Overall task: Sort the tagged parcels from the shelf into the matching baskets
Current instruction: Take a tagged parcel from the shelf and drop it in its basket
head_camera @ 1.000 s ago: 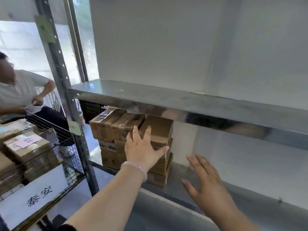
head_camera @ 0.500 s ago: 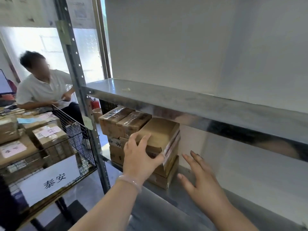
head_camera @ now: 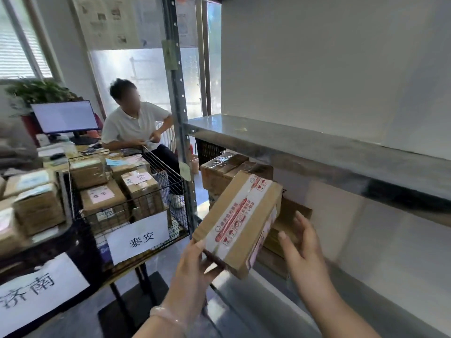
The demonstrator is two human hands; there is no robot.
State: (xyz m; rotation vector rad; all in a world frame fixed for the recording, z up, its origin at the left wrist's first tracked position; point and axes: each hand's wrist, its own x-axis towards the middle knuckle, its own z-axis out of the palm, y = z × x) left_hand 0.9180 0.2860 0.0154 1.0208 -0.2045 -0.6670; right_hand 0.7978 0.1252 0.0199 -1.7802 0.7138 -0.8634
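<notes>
Parcel (head_camera: 240, 223) is gripped tilted in front of the shelf (head_camera: 317, 152) by the left hand (head_camera: 192, 272) at its near corner, right hand (head_camera: 302, 252) open beside it; far side should be supported and the side tag (head_camera: 265, 228) read first.

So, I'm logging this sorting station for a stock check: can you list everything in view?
held parcel: one, brown cardboard with red-printed tape, tilted, in front of the shelf
shelf parcels: several, brown, stacked under the upper board
metal shelf: one, grey, right side
wire basket: one, black, left of the shelf, full of labelled brown parcels
泰安 sign: one, white, on the basket's front
济南 sign: one, white, lower left
monitor: one, lit screen, on the desk behind
seated person: one, white shirt, at the desk
plant: one, green, by the window
left hand: grips the held parcel's near corner
right hand: open, beside the parcel
</notes>
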